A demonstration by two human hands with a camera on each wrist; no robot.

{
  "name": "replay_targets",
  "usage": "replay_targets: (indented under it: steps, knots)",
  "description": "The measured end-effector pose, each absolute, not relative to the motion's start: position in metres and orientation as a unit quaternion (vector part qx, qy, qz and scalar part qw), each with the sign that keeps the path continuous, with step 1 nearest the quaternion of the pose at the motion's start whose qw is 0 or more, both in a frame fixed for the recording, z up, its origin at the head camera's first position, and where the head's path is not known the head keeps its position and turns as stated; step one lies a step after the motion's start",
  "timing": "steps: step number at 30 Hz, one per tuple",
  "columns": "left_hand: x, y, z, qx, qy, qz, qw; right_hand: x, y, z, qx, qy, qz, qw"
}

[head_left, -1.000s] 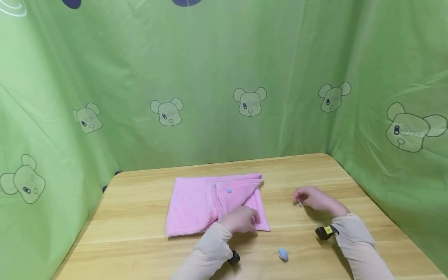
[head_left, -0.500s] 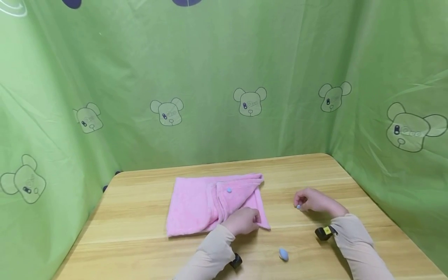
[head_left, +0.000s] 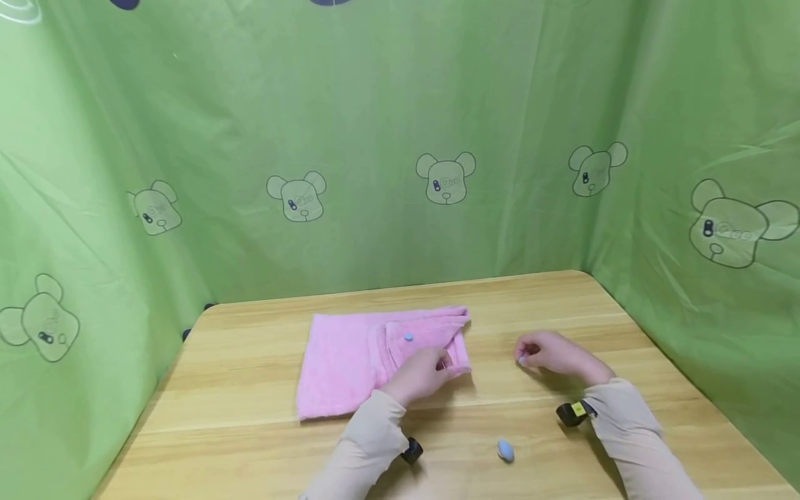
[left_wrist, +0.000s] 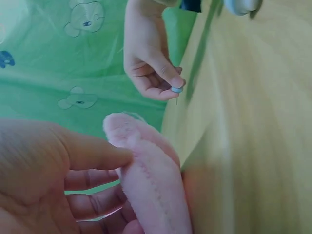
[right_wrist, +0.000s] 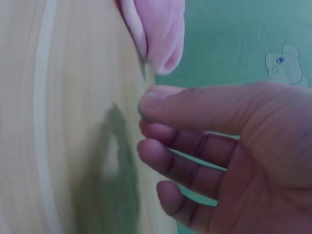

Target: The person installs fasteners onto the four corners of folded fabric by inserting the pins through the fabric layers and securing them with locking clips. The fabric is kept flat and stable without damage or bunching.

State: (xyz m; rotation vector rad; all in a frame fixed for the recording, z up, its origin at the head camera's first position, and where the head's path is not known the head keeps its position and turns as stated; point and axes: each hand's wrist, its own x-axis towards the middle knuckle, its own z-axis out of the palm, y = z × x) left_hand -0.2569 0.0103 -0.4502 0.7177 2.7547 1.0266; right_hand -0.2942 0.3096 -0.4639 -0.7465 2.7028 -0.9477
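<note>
A folded pink plush cloth (head_left: 340, 361) lies on the table, and its near right corner is lifted and folded in. My left hand (head_left: 417, 375) grips that corner between thumb and fingers, as the left wrist view shows. To the right of the cloth, my right hand (head_left: 550, 353) pinches a pin with a pale blue head (left_wrist: 177, 89) between thumb and fingertip. The pin's thin needle points toward the cloth in the left wrist view; in the right wrist view the thumb mostly hides the head. Another small pale blue head (head_left: 409, 337) sits on the cloth's folded flap.
A small blue and white oval object (head_left: 505, 451) lies near the front of the wooden table (head_left: 237, 389); its kind cannot be made out. Green curtains (head_left: 375, 229) printed with bear faces stand around the table's back and sides. Each wrist carries a black camera.
My left hand has taken the cloth's near right corner and moved it up and inward. My right hand has shifted slightly left, with the pin turned between its fingers.
</note>
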Motion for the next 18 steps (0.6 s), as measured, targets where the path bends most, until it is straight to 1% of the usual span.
replay_targets:
  steps: [4, 8, 13, 18]
  knots:
    - [-0.259, 0.002, -0.445, 0.205, 0.895, 0.391, 0.064, -0.29, 0.295, -0.456, -0.265, 0.905, -0.323, 0.07]
    - [-0.264, -0.005, -0.441, 0.178, 0.893, 0.408, 0.062, -0.288, 0.277, -0.45, -0.308, 0.884, -0.346, 0.056]
    - [-0.269, -0.01, -0.436, 0.16, 0.901, 0.402, 0.045, -0.289, 0.252, -0.449, -0.345, 0.85, -0.389, 0.084]
    - [-0.271, -0.014, -0.434, 0.177, 0.904, 0.39, 0.019, -0.291, 0.227, -0.445, -0.363, 0.831, -0.409, 0.103]
